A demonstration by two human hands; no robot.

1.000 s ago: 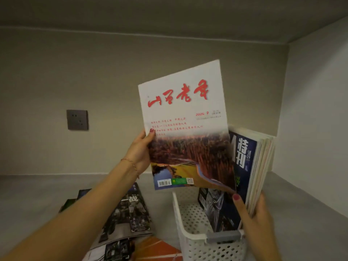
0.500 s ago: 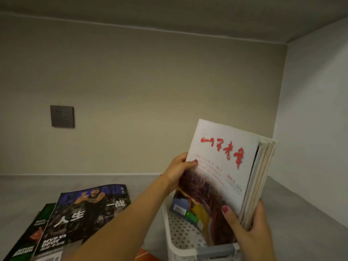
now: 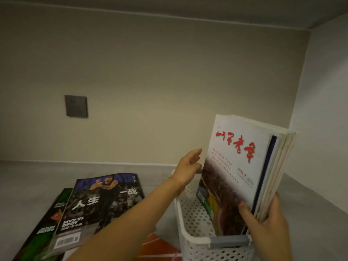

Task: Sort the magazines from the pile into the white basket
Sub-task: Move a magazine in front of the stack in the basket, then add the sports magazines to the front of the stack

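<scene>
Head view: the white-covered magazine (image 3: pixel 239 162), which I held high a second ago, now stands in the basket (image 3: pixel 190 221) against the stack. My left hand (image 3: pixel 188 166) has let go, fingers loose at its edge. My right hand (image 3: pixel 267 228) clasps the stack upright. More wait in the pile (image 3: pixel 90 210) on the tabletop (image 3: pixel 33 178).

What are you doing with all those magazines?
A person is putting magazines into a white basket. The white magazine with red writing stands upright in the basket at the front of a row of others. The right hand grips that row at its near edge, thumb on the white cover. The left hand is at the cover's far edge, fingers loose. To the left, a dark basketball magazine tops the pile waiting on the grey surface.
</scene>
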